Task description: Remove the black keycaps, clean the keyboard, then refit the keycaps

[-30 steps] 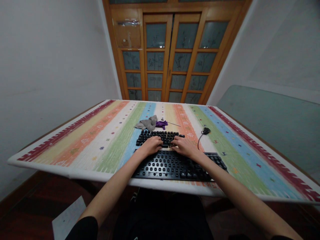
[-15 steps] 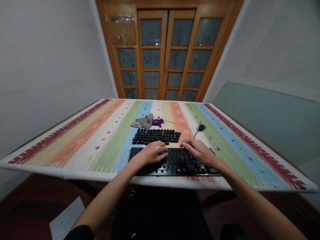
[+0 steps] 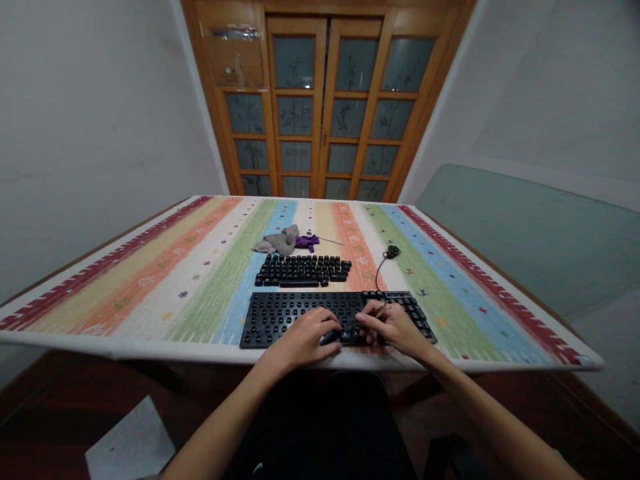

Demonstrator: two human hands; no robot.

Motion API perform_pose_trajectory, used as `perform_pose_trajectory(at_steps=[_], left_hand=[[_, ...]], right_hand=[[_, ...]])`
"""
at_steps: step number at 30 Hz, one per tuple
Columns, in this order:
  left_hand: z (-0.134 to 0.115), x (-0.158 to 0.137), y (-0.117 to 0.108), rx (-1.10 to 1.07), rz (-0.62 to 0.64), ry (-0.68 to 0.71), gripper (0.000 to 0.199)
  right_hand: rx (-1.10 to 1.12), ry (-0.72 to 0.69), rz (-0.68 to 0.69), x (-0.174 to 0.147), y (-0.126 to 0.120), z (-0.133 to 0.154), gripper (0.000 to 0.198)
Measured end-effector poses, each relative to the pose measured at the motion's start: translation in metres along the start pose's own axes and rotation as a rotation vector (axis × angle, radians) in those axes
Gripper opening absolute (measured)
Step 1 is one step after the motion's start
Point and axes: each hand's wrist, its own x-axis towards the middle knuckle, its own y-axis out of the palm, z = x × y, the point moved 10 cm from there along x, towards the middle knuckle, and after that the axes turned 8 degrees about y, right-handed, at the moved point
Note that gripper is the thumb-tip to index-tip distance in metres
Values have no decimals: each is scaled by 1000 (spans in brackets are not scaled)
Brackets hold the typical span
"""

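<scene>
A black keyboard [image 3: 280, 317] lies near the table's front edge, with rows of bare key sockets on its left and middle and keys on at least part of its right end. My left hand [image 3: 310, 337] rests over its lower middle, fingers bent and the thumb apart from them. Over the right-of-centre part, my right hand [image 3: 393, 327] has thumb and forefinger pinched together; what they hold, if anything, is too small to make out. Just behind the keyboard sit loose black keycaps [image 3: 303, 270], laid out in rows.
A grey cloth [image 3: 277, 240], a purple cloth [image 3: 307, 242] and a thin rod [image 3: 331, 241] lie behind the keycaps. The keyboard's bundled cable [image 3: 391, 252] sits back right. A striped cloth covers the table [image 3: 210, 280]. A white sheet [image 3: 131, 443] is low at left.
My right hand has come nearer, from the keyboard's back edge to over its keys. My left hand has shifted toward the front edge. The keyboard sits at a slightly different angle.
</scene>
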Motion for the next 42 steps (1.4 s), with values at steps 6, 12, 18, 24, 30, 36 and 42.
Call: perform_pose_trajectory(at_steps=[6,12,18,24,30,36,42], left_hand=[[6,-8,7,-3,-91,-70,22],[8,-12,9,-44,-138,-95,27],[7,-14,8,-35,-168,-106,30],[1,-17,12,5,-200,-106,23],[-3,-20,11,64,-251,-70,31],[-4,-20,10,101,-258,-58,25],[-4,-21,10,117,-275,-49,23]], right_hand=[[-3,-48,-72,-1,8,6,46],[-245,-176,-75,-5,20,25,45],[-627,-337,-112,-8,27,47,45],[-858,-489,-43,-14,47,56,51],[-843,-369,-66,-7,34,50,45],[-555,-278,-79,7,19,47,51],[-458,-230,-75,26,23,41,47]])
